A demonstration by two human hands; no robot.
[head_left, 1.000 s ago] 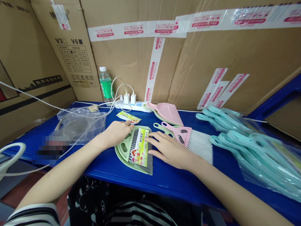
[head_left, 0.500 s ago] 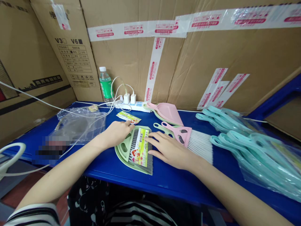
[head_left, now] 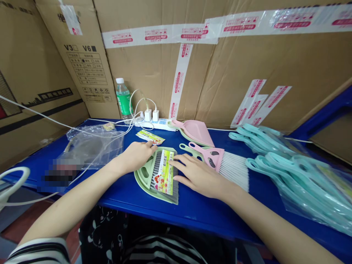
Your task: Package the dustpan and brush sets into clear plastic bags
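Observation:
A light green dustpan [head_left: 141, 189] lies on the blue table with a green brush [head_left: 145, 172] nested in it, grey bristles toward the right. Across the bristles sits a yellow-and-white label card [head_left: 165, 174] with cartoon pictures. My left hand [head_left: 137, 156] is closed over the upper left of the dustpan, its fingers bent and partly hidden; the handle is out of sight beneath it. My right hand [head_left: 196, 174] is open, palm down, fingers apart, with fingertips at the card's right edge. More label cards [head_left: 150, 137] lie just beyond my left fingertips.
Behind my right hand are a pink brush [head_left: 214, 157] with white bristles and a pink dustpan [head_left: 196, 131], green ones beneath. Bagged turquoise sets [head_left: 294, 176] fill the right. A power strip [head_left: 162, 124], bottle [head_left: 123, 101] and clear bag [head_left: 95, 143] stand left, before cardboard [head_left: 154, 73].

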